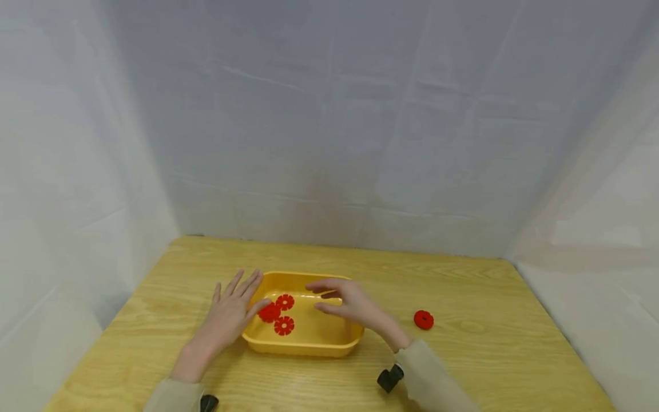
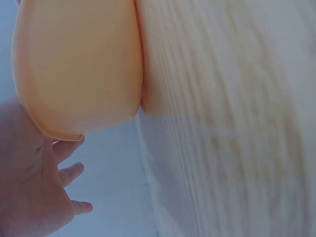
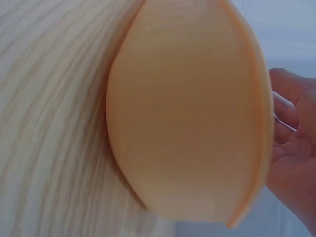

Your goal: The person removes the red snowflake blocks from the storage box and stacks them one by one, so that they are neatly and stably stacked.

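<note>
As the scene stands: the yellow tray (image 1: 304, 337) sits on the wooden table (image 1: 463, 366), between both hands.
Left hand (image 1: 231, 315): fingers straight and spread, resting at the tray's left rim.
Right hand (image 1: 350, 306): fingers loosely apart above the tray, holding nothing.
Contents: three red discs (image 1: 280, 315) inside; a fourth red disc (image 1: 424, 319) lies on the table, well apart.
Handling: tray looks light, rigid, smooth plastic; likely slippery, so grip opposite rims.

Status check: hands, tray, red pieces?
Left hand open, flat at yellow plastic tray rim. Right hand open over tray, no grip. Three red gear-shaped discs inside; one red disc outside, on wooden table.
</note>
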